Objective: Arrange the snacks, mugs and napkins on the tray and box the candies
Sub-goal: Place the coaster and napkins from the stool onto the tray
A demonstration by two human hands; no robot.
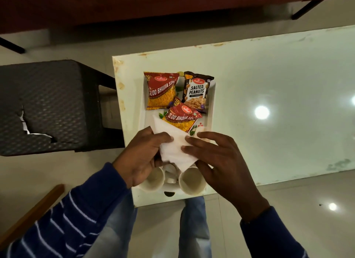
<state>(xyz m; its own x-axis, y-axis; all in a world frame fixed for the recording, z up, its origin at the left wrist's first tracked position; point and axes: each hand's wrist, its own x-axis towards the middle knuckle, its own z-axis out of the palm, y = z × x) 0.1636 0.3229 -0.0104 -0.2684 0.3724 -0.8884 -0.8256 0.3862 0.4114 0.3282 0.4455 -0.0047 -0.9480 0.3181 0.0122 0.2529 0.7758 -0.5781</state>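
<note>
Two hands meet over the near half of the white tray (211,111) in the head view, and both are on a white napkin (172,146). The left hand (142,158) grips the napkin's left edge, thumb on top and fingers curled beneath it, while the right hand (217,159) pinches the right edge with its fingertips laid on the paper. The napkin is held up, folded into a rough diamond, its far corner covering the lower part of the near Aloo Bhujia Sev packet (181,116). That red and yellow packet lies tilted in the middle of the tray. Beyond it, at the far end, a second Aloo Bhujia Sev packet (160,91) lies on the left and a dark Salted Peanuts packet (197,92) on the right, side by side and nearly touching, with the near packet's top corner tucked between them. Below the napkin, at the near end of the tray, two white mugs stand mouth up: the left mug (153,181) partly hidden by the left hand, the right mug (192,182) just beside the right wrist. Something white lies between the mugs, though what it is cannot be told. The tray sits at the left end of a glossy pale tabletop (278,104) that mirrors ceiling lights. Left of the tabletop stands a dark woven chair (48,104) with a tear in its seat. Striped blue sleeves (67,229) cover the arms.
</note>
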